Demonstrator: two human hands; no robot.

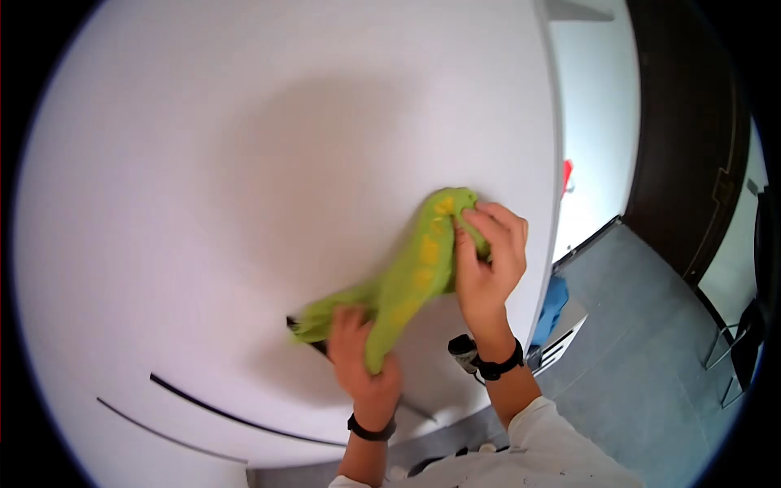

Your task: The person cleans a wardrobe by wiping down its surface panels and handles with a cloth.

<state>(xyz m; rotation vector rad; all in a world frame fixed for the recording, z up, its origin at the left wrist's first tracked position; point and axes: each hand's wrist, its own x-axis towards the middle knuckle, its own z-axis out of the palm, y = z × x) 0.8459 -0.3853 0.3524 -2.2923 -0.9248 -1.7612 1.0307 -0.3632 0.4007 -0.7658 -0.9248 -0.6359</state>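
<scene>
A long, limp green cloth-like item (423, 259) with yellow printing runs diagonally in front of a white surface; whether it is fabric or a soft bag I cannot tell. My right hand (495, 256) pinches its upper end between thumb and fingers. Lower down, my left hand (362, 354), slightly blurred, is closed around the bunched lower part. Small black bits (291, 324) stick out at the lower left end of the green item. Each wrist carries a dark band.
A large white surface (163, 203) fills most of the view, with black strips (236, 417) near its lower edge. To the right are a dark door (683, 122), grey tiled floor (626, 325), a blue object (553, 307) and a black chair (747, 346).
</scene>
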